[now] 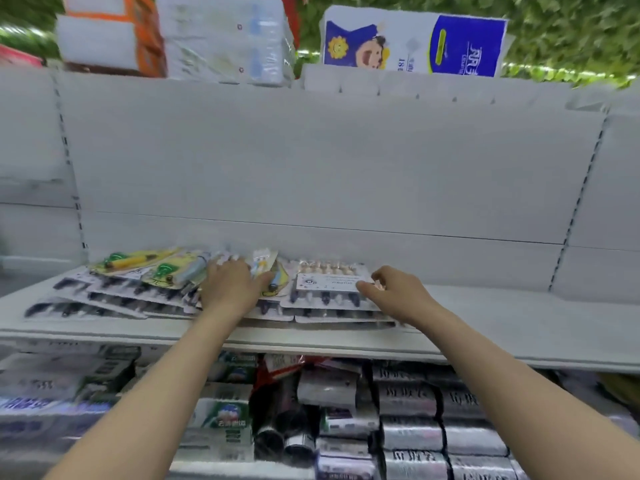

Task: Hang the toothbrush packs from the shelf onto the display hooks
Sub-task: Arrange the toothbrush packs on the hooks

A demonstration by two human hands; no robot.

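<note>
The toothbrush packs (114, 299) lie heaped on the white shelf (519, 323) at mid-frame. The left hand (228, 285) rests flat on the heap, its fingers (221, 263) straight and slightly spread. The right hand (398, 289) pinches the right edge of the topmost pack (329, 282) between thumb and curled fingers.

Pale shelf, bright packs!
The shelf (485, 317) is all grey-white; small packs (166, 271) flash yellow and green, wide packs (114, 299) show white card striped with dark handles, and the top pack (329, 284) has a white label and a peach row. Tissue (415, 43) blue and white, bundle (104, 32) orange and white, leaves (571, 29) green, wraps (415, 427) silver-black, boxes (228, 414) green-white.
</note>
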